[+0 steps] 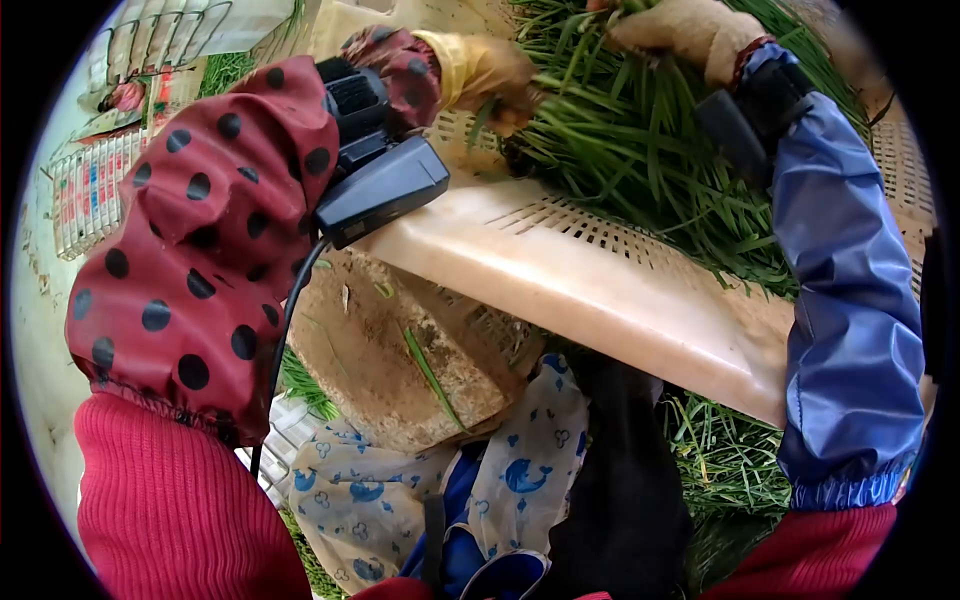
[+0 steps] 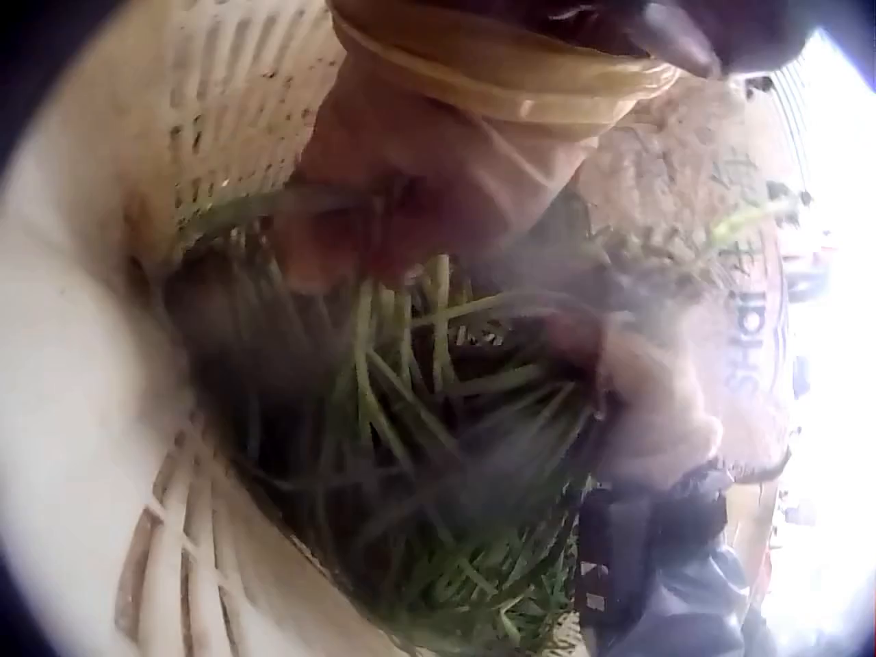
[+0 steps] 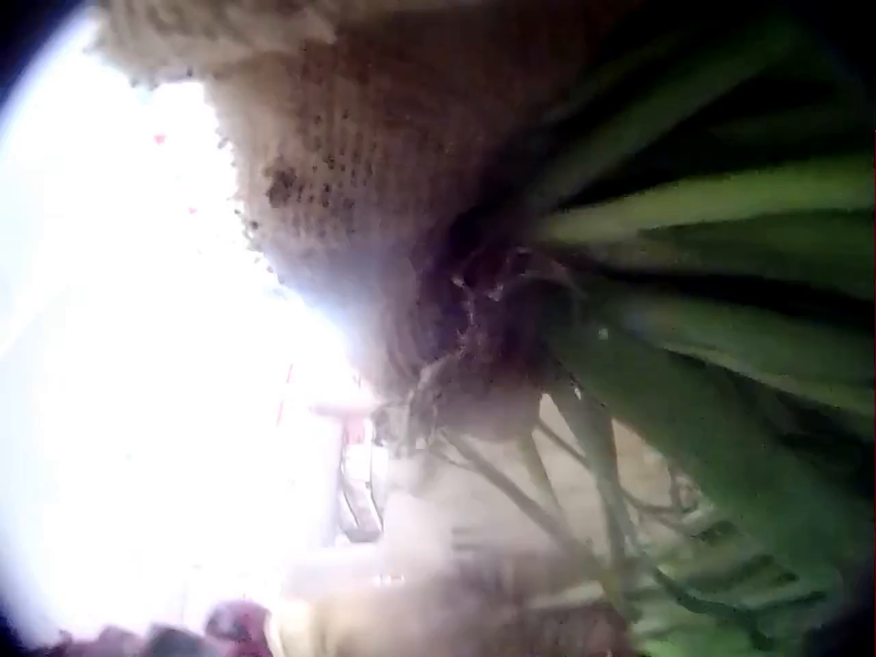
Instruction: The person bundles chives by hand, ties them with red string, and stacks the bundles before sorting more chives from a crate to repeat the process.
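Observation:
My left hand point(image 1: 490, 80), in a yellowish glove, is over the left end of a heap of long, flat-leaved greens point(image 1: 640, 150). In the left wrist view its bent fingers point(image 2: 370, 247) pinch at some green stalks, blurred. A tan knit glove covers my right hand point(image 1: 690, 40), at the far side of the heap. Close up in the right wrist view, that glove point(image 3: 370, 178) grips a bunch of greens point(image 3: 712, 315) near its stringy root end point(image 3: 479, 315). The heap lies in a slotted, off-white plastic basket point(image 1: 580, 270), which tilts across in front of me.
A dirt-covered block point(image 1: 400, 350) stands beneath the basket, with loose leaf scraps on it. More cut greens point(image 1: 730, 450) lie below on the right. On the left are a white wire-like rack point(image 1: 90, 190) and a pale crate point(image 1: 165, 40).

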{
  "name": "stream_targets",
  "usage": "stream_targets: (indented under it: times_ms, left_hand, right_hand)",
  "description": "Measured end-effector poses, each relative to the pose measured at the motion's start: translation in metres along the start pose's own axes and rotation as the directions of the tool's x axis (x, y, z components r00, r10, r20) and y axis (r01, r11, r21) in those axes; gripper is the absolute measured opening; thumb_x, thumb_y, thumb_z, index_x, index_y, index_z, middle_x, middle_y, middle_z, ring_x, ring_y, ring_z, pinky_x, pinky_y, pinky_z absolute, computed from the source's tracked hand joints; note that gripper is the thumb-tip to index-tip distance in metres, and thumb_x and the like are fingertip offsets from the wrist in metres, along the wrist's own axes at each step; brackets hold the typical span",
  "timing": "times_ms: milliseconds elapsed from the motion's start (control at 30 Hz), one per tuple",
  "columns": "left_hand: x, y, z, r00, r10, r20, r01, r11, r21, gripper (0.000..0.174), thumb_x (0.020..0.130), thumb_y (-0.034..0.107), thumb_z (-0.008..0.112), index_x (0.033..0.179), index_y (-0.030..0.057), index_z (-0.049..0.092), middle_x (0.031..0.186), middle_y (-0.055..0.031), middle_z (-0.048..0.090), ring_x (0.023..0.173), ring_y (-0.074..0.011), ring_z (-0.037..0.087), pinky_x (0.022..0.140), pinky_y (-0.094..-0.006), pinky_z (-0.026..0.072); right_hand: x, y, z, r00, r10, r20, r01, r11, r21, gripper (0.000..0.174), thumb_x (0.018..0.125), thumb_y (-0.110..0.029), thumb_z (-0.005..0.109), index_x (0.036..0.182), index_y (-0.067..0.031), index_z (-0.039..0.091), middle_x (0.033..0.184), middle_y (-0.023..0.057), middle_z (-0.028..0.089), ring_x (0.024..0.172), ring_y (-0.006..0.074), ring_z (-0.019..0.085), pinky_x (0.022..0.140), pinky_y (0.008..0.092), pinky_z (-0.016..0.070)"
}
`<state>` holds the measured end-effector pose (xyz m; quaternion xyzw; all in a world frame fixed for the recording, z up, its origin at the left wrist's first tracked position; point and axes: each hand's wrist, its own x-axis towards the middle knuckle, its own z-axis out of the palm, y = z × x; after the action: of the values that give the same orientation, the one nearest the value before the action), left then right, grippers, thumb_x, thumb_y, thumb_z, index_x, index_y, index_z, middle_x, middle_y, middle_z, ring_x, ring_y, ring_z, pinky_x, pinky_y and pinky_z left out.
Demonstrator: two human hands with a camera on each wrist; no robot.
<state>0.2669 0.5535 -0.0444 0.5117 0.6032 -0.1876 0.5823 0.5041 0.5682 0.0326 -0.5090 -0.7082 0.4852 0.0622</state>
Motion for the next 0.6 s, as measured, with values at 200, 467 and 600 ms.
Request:
stream_targets:
  times_ms: [200,467,600]
  left_hand:
    - [0.02,-0.001,0.0,0.994,-0.098,-0.057,0.103,0.991,0.088,0.014,0.091,0.015,0.064,0.093,0.0009,0.063,0.074,-0.0089,0.064,0.057,-0.0148,0.058,0.051,-0.0315,0.0514]
    - [0.013,-0.01,-0.009,0.993,-0.107,0.059,0.031,0.688,0.725,0.033,0.082,0.022,0.069,0.108,0.0011,0.066,0.09,-0.012,0.069,0.07,-0.0251,0.066,0.061,-0.0355,0.0553]
    - [-0.002,0.038,-0.008,0.956,0.235,-0.174,0.136,0.169,0.976,0.03,0.078,0.019,0.07,0.102,0.0022,0.069,0.084,-0.0174,0.069,0.074,-0.0358,0.067,0.066,-0.0414,0.0552]
  right_hand:
    - [0.045,0.051,-0.034,0.971,-0.237,-0.014,0.237,0.971,0.035,0.019,0.074,-0.02,0.069,0.089,-0.0073,0.07,0.075,0.0011,0.065,0.065,0.0157,0.058,0.062,0.0309,0.0465]
    - [0.041,0.129,-0.099,0.955,-0.157,-0.252,0.201,0.967,0.159,0.016,0.084,-0.019,0.066,0.095,-0.0074,0.068,0.076,0.0,0.063,0.064,0.0107,0.057,0.056,0.0251,0.0447]
    - [0.024,0.074,-0.08,0.98,-0.186,-0.073,0.192,0.977,0.092,0.02,0.089,-0.019,0.062,0.105,-0.0096,0.067,0.081,-0.0003,0.064,0.065,0.0105,0.057,0.056,0.0244,0.0448]
